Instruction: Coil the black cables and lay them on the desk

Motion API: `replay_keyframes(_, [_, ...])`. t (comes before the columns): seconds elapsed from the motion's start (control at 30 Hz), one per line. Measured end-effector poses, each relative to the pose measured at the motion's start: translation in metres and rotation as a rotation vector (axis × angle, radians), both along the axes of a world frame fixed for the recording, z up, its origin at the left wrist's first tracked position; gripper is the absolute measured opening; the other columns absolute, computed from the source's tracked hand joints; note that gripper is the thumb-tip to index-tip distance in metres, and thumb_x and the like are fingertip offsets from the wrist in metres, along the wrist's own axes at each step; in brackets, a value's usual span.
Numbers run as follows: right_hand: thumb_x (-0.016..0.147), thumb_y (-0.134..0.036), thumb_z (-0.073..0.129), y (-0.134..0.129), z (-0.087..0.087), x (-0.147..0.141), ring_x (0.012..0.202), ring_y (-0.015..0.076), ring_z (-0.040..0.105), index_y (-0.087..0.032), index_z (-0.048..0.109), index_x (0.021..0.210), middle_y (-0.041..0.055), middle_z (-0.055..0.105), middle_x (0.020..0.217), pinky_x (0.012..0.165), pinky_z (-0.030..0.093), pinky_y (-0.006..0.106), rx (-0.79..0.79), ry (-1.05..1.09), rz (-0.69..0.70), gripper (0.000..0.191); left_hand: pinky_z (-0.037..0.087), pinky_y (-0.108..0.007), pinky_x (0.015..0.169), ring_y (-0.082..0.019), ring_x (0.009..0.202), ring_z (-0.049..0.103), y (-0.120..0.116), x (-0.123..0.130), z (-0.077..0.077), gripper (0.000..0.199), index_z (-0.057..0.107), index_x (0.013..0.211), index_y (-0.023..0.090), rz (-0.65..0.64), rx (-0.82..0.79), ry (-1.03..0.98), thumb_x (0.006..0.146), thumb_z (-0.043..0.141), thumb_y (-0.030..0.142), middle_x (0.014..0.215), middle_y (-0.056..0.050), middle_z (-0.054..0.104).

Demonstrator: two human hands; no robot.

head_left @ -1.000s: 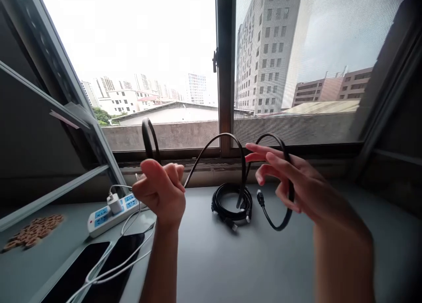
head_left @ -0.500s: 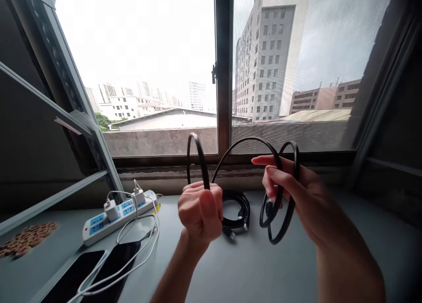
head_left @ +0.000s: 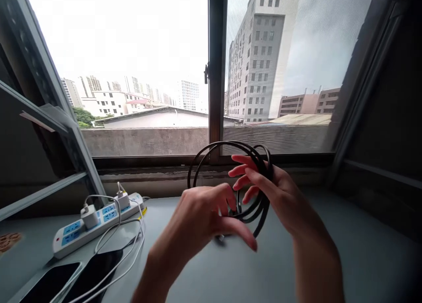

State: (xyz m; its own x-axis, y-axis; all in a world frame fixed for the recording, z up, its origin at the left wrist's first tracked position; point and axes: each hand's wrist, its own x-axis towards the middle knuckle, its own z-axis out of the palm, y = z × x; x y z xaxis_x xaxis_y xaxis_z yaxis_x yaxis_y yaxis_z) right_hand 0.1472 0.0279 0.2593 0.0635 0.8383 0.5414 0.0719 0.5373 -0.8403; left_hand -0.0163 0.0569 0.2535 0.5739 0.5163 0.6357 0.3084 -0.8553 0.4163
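A black cable point(head_left: 227, 143) hangs in several loose loops before the window. My right hand point(head_left: 263, 184) holds the loops between its thumb and fingers, which are partly spread, with the cable running through its palm side. Close against the left and lower part of the coil is my left hand point(head_left: 211, 211). Its thumb stretches out toward the lower right, away from the bent fingers, and it appears to touch the loops without closing on them. Below the left hand, a blurred dark plug point(head_left: 220, 240) shows; the second cable coil on the table is mostly hidden.
On the table point(head_left: 277, 268), a white power strip point(head_left: 99, 224) with two chargers stands at the left. White charging cords point(head_left: 141, 241) run over two dark phones point(head_left: 95, 272). Small brown pieces point(head_left: 9, 241) lie at the far left. A window point(head_left: 216, 74) rises behind.
My left hand has moved right to the coil, its fist loosening and thumb extending. The loops are gathered together at my right hand. The view has shifted, moving the table things left.
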Motion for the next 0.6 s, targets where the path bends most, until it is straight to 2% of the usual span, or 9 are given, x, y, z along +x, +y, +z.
replay_keyframes(0.03, [0.083,-0.039,0.054,0.000,0.000,0.001,0.068,0.0148,0.064,-0.022,0.060,0.113,0.0058,0.067,0.094,0.043,0.050,0.019,-0.003,-0.001,-0.021,0.035,0.030,-0.020,0.045,-0.008,0.047,0.040,0.002,-0.007,0.004,0.043,0.052,0.073,0.018,0.042,-0.055,-0.017,0.069,0.062,0.060,0.052,0.006,0.049])
replay_keyframes(0.1, [0.085,-0.043,0.050,0.001,0.000,0.002,0.060,0.0137,0.064,-0.022,0.055,0.119,0.0067,0.066,0.096,0.034,0.045,0.018,-0.033,-0.038,-0.054,0.040,0.037,-0.021,0.049,-0.010,0.050,0.048,0.008,-0.018,0.009,0.040,0.051,0.097,0.022,0.164,-0.097,-0.084,0.075,0.060,0.054,0.058,0.006,0.055])
replay_keyframes(0.2, [0.084,-0.042,0.051,0.001,0.000,0.000,0.039,0.0075,0.054,-0.020,0.061,0.108,0.0051,0.067,0.088,0.026,0.035,0.016,-0.056,-0.138,-0.161,0.034,0.047,-0.028,0.064,-0.017,0.071,0.059,0.018,-0.026,0.009,0.058,0.040,0.119,0.025,0.309,0.034,-0.174,0.073,0.065,0.048,0.079,0.001,0.061])
replay_keyframes(0.27, [0.082,-0.034,0.056,0.001,0.000,-0.004,0.031,0.0047,0.048,-0.019,0.066,0.096,0.0022,0.068,0.080,0.028,0.034,0.016,-0.028,-0.227,-0.281,0.023,0.045,-0.038,0.084,-0.023,0.098,0.056,0.024,-0.025,0.005,0.069,0.035,0.128,0.027,0.347,0.161,-0.171,0.070,0.069,0.046,0.106,-0.006,0.058])
replay_keyframes(0.33, [0.080,-0.027,0.060,-0.003,-0.001,-0.010,0.030,0.0039,0.046,-0.019,0.068,0.090,-0.0020,0.066,0.065,0.033,0.037,0.016,0.048,-0.342,-0.345,0.016,0.037,-0.045,0.096,-0.027,0.115,0.046,0.033,-0.020,-0.001,0.077,0.031,0.134,0.029,0.338,0.222,-0.143,0.069,0.070,0.044,0.127,-0.010,0.047])
replay_keyframes(0.43, [0.082,-0.023,0.059,-0.012,-0.003,-0.016,0.033,0.0043,0.047,-0.021,0.070,0.095,-0.0071,0.054,0.047,0.040,0.039,0.015,0.235,-0.506,-0.288,0.017,0.035,-0.045,0.098,-0.027,0.121,0.042,0.050,-0.011,-0.010,0.074,0.028,0.136,0.028,0.217,0.161,-0.192,0.074,0.067,0.039,0.133,-0.011,0.043])
replay_keyframes(0.5, [0.085,-0.021,0.057,-0.016,-0.005,-0.016,0.038,0.0045,0.049,-0.024,0.068,0.105,-0.0074,0.051,0.047,0.043,0.039,0.016,0.349,-0.562,-0.248,0.023,0.037,-0.041,0.097,-0.024,0.117,0.047,0.063,-0.007,-0.015,0.056,0.036,0.132,0.026,0.150,0.114,-0.283,0.081,0.060,0.033,0.126,-0.011,0.050])
replay_keyframes(0.6, [0.086,-0.020,0.055,-0.008,-0.008,-0.009,0.043,0.0048,0.050,-0.025,0.066,0.108,-0.0054,0.056,0.056,0.045,0.039,0.017,0.422,-0.553,-0.214,0.025,0.041,-0.032,0.090,-0.019,0.103,0.055,0.077,-0.007,-0.018,0.020,0.059,0.103,0.020,0.126,0.121,-0.403,0.084,0.054,0.024,0.109,-0.009,0.059])
